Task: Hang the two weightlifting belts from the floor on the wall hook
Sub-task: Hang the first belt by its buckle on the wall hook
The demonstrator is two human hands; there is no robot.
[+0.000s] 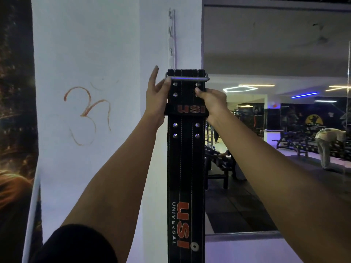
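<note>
Black belt (pixel 186 168) with red "USI" lettering is hanging flat against the edge of a white pillar (pixel 106 54), its metal buckle (pixel 188 79) up top just below a strip of wall hooks (pixel 171 37). Left hand (pixel 156 97) presses the belt's left edge near the buckle, thumb on the front and fingers spread open along the wall; right hand (pixel 210 101) is clamped on the right edge. There's an orange symbol (pixel 88 112) drawn on the pillar and a dark poster (pixel 16 111) on the far left. To the right a big mirror (pixel 275 54) shows a dim gym with benches, strip lights and someone bending over
</note>
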